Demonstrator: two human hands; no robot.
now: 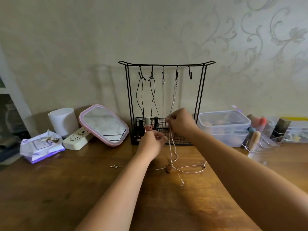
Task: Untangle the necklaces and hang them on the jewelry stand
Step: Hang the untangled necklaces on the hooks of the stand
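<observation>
Fingers (168, 121) of both hands pinching tangled chains (172, 147), polish bottles (148, 125) in stand basket (176, 141)

A home dressing corner is seen here: a wooden desk (66, 189) is pushed against a wall papered with pale floral scrollwork (250, 39). Along the desk's far edge, a pink-framed vanity mirror (104, 125) is propped, nail polish bottles (147, 125) are kept in a black wire jewelry stand (166, 64), and a clear cosmetics organiser (266, 137) is set toward the far right corner.
</observation>
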